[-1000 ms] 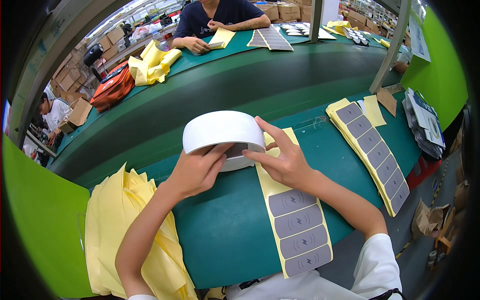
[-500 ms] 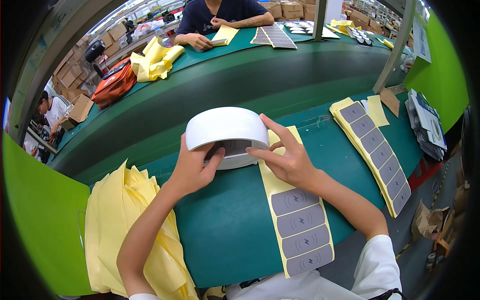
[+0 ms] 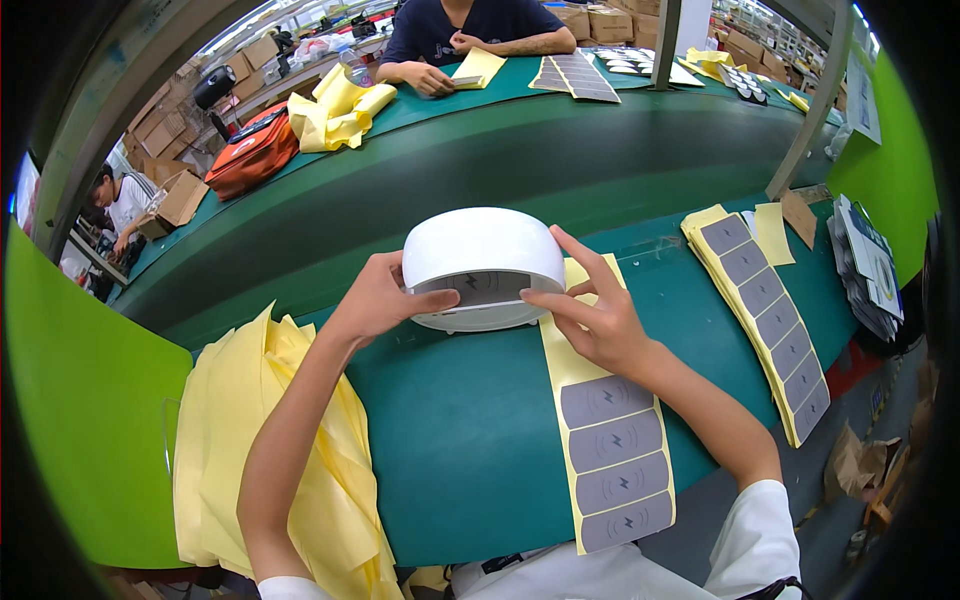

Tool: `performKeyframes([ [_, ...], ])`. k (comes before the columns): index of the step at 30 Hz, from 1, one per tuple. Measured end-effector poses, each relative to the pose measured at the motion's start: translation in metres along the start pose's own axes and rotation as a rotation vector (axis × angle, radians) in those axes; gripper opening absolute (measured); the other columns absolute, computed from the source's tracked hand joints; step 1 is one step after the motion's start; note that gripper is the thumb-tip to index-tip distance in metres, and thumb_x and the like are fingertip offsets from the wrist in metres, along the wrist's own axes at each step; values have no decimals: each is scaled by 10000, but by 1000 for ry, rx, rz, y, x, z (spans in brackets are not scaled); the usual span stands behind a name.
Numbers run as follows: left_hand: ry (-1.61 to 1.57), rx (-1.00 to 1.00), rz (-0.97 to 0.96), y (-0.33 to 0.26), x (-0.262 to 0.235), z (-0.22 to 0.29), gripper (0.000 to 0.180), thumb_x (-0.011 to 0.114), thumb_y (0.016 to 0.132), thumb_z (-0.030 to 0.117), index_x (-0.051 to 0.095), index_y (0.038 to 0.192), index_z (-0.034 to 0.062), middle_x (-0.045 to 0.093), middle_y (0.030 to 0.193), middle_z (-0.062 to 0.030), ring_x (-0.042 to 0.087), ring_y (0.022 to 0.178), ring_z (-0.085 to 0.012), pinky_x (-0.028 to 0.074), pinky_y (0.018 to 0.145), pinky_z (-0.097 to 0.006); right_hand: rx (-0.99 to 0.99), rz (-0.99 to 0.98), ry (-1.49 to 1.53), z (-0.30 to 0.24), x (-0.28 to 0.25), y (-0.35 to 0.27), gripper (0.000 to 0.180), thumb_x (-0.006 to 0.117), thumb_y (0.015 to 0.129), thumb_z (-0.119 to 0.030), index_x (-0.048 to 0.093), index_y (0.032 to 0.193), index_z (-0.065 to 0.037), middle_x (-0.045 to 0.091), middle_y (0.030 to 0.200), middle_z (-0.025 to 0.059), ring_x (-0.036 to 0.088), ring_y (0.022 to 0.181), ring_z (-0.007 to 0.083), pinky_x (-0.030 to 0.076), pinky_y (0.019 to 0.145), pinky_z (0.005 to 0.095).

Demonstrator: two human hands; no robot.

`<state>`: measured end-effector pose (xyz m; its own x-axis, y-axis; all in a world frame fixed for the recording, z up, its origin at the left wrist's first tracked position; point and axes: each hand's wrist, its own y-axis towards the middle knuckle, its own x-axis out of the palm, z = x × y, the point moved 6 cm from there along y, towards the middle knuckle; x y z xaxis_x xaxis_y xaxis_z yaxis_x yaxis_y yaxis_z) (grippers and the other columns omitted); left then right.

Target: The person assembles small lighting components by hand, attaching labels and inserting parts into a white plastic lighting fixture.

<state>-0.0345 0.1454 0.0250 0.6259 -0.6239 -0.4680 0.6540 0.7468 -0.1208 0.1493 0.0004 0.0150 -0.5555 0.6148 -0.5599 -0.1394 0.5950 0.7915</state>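
Note:
Between my hands is a white rounded plastic housing [image 3: 484, 240], tilted so its wide opening faces me. A grey sticker with a bolt mark [image 3: 485, 287] shows on the inner wall. My left hand [image 3: 378, 302] grips the left end, its thumb laid across the opening's edge. At the right end, my right hand [image 3: 605, 320] holds the housing with a finger on top and the thumb at the opening. Below my right hand lies a yellow backing sheet [image 3: 568, 362] with several grey stickers [image 3: 612, 440] on its near part.
Crumpled yellow backing paper [image 3: 270, 440] is heaped at the left. A stack of sticker sheets [image 3: 765, 310] lies at the right of the green table [image 3: 460, 450]. Across a dark green belt [image 3: 500, 150], another person sits with yellow paper. A metal post [image 3: 810, 110] stands at the far right.
My left thumb has come out from inside the housing to its edge. More of the grey sticker inside now shows. The whole view has shifted slightly; my right hand keeps its hold.

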Motion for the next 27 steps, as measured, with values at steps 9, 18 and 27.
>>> performKeyframes([
  [9, -419, -46, -121, 7, 6, -20, 449, 787, 786, 155, 627, 1164, -30, 680, 1045, -106, 621, 968, -174, 496, 873, -312, 25, -10, 25, 0, 2, 1, 371, 704, 730, 34, 724, 1016, -200, 423, 1424, 200, 543, 1202, 327, 586, 664, 280],
  [18, 36, 133, 19, 21, 20, 16, 527, 828, 731, 286, 654, 1184, 81, 692, 1060, -63, 642, 972, -158, 501, 860, -311, 28, -10, 1, 1, 2, -2, 397, 691, 727, 50, 723, 1033, -200, 416, 1431, 199, 514, 1234, 338, 576, 667, 283],
  [27, -144, 78, -33, 33, 8, -16, 369, 755, 812, 185, 667, 1138, 34, 699, 984, -91, 621, 874, -144, 497, 785, -298, 39, 9, 48, 2, 4, -2, 399, 701, 713, 48, 726, 1027, -196, 430, 1425, 191, 527, 1223, 331, 580, 670, 282],
])
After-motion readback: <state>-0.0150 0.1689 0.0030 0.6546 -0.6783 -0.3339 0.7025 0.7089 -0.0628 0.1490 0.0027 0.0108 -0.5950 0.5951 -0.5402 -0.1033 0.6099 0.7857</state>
